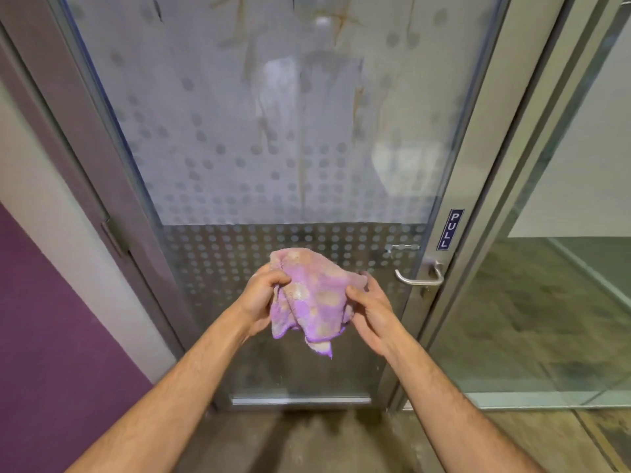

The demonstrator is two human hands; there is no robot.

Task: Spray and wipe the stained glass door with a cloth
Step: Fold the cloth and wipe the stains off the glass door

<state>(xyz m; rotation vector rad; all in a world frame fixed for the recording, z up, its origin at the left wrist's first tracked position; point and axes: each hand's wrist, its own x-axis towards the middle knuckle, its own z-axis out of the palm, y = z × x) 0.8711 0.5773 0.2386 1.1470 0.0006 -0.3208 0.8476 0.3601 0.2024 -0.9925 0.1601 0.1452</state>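
Your left hand (263,295) and right hand (370,310) are both raised in front of you, forearms bare, and both are closed on the cloth (312,297). The left hand grips the cloth's left edge in a curled fist, thumb on top. The right hand pinches the right edge, thumb pressed against the near face and the other fingers behind the fabric. The cloth is a pink-and-purple terry square with pale round patches and a purple stitched border. It hangs bunched between your hands, and one corner droops below them.

Directly beyond your hands stands the glass door (273,148) in a metal frame. A band of printed dots (273,244) crosses the pane just above and behind the cloth, and the dots thin out higher up. Brownish streaks (300,172) run down the glass above your hands, with further stains near the top of the pane.

To the right of your right hand, and slightly above it, a metal lever handle (421,276) is mounted on the door's edge. Above the handle, a dark blue label (450,229) reads "PULL" in white letters, set vertically on the frame.

Further right of the right hand is a fixed glass panel (546,285). To the left of your left hand, the wall (41,319) is painted purple below and white above.
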